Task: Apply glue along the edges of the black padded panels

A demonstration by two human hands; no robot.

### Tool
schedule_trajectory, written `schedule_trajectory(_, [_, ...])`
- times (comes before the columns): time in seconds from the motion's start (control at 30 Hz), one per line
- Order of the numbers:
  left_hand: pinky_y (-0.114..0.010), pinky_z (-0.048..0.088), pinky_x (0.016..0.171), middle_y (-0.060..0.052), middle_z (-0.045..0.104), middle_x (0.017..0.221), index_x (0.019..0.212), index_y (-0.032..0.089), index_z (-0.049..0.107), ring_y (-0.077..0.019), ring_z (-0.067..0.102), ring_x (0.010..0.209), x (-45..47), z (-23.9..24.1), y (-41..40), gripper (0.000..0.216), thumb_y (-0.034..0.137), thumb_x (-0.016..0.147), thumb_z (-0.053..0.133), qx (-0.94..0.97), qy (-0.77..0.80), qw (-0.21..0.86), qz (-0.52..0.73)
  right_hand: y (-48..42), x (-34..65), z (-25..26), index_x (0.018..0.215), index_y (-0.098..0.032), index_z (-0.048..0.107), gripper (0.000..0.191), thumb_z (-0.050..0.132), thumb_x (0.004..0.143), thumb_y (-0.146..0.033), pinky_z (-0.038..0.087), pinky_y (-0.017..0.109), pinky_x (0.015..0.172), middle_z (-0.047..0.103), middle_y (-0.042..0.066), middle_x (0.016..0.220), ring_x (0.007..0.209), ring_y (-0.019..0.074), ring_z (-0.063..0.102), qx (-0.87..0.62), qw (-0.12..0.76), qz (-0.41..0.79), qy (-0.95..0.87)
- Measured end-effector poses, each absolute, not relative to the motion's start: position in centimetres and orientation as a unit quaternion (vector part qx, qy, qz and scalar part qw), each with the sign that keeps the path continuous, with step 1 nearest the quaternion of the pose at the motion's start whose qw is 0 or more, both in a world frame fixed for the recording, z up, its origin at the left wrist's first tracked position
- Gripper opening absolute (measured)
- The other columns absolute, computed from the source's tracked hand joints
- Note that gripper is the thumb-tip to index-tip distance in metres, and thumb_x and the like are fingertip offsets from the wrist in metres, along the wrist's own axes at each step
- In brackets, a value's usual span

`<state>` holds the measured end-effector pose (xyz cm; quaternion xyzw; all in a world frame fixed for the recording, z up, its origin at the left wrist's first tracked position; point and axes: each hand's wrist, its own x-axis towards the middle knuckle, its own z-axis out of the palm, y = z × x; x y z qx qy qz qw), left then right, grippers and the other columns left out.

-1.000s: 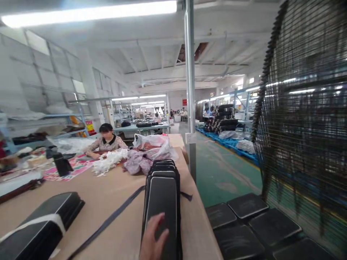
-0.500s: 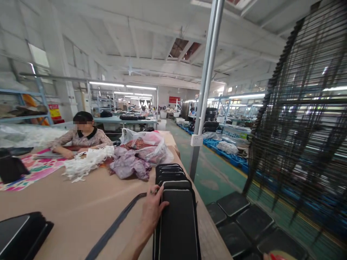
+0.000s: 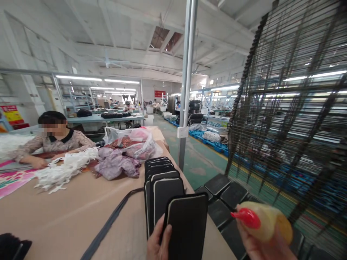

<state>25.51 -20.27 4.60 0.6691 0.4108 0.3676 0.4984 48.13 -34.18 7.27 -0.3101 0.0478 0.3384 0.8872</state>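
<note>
My left hand grips the left edge of a black padded panel with rounded corners and a pale line along its edge. It is lifted in front of a row of similar black panels lying overlapped along the table's right side. In my right hand, out to the right of the table, is a squeeze bottle with yellowish contents. Its red nozzle points left toward the held panel, apart from it.
Black panels lie spread below the table's right edge, beside a wire rack. A metal post stands beyond the table. White strips, lilac cloth and a dark strap lie on it. A co-worker sits at left.
My left hand has taken the front panel off the row and moved it right. My right hand has come up into view with the bottle. The view has swung right.
</note>
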Motion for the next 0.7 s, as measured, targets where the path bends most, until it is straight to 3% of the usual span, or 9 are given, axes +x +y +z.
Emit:
schedule_trajectory(0.13, [-0.031,0.049,0.088,-0.004,0.071,0.104,0.104,0.023,0.069,-0.0242,0.062,0.099,22.5,11.8,-18.9,0.034,0.042,0.081,0.054,0.766,0.318,0.479,0.287,-33.7,46.8,11.9,0.113,-0.027,0.062,0.038,0.063,0.080,-0.046,0.045,0.037,0.096,0.062,0.004,0.120,0.119,0.0235,0.049,-0.387,0.884,0.262,-0.007])
schedule_trajectory(0.2, [-0.027,0.046,0.088,-0.001,0.070,0.103,0.105,0.025,0.069,-0.0218,0.061,0.097,21.1,14.5,-18.5,0.031,0.039,0.080,0.056,0.813,0.267,0.476,0.202,-33.7,46.1,14.3,0.114,-0.029,0.062,0.041,0.067,0.076,-0.046,0.041,0.042,0.100,0.061,0.004,0.120,0.119,0.0265,0.049,-0.397,0.878,0.260,-0.057])
schedule_trajectory(0.37, [-0.022,0.045,0.076,0.002,0.070,0.092,0.101,0.022,0.071,-0.0183,0.060,0.085,20.0,14.2,-20.2,0.030,0.041,0.083,0.055,0.811,0.114,0.571,-0.054,-34.0,45.1,16.7,0.113,-0.034,0.062,0.057,0.079,0.062,-0.050,0.030,0.052,0.106,0.061,0.004,0.120,0.116,0.0317,0.051,-0.397,0.861,0.241,-0.209])
schedule_trajectory(0.5, [-0.023,0.042,0.081,0.001,0.068,0.099,0.108,0.024,0.068,-0.0181,0.058,0.090,19.8,11.9,-22.2,0.033,0.040,0.088,0.048,0.803,0.124,0.582,-0.043,-35.0,44.2,15.8,0.115,-0.033,0.060,0.059,0.080,0.062,-0.049,0.029,0.058,0.103,0.063,0.005,0.116,0.114,0.0338,0.052,-0.421,0.827,0.262,-0.266])
schedule_trajectory(0.7, [-0.018,0.038,0.063,0.001,0.065,0.079,0.095,0.016,0.072,-0.0139,0.055,0.073,20.3,13.1,-22.4,0.032,0.039,0.086,0.052,0.818,0.108,0.564,-0.028,-36.5,43.7,17.4,0.127,-0.029,0.051,0.079,0.084,0.056,-0.042,0.042,0.055,0.090,0.067,0.008,0.102,0.095,0.0339,0.062,-0.415,0.779,0.343,-0.322])
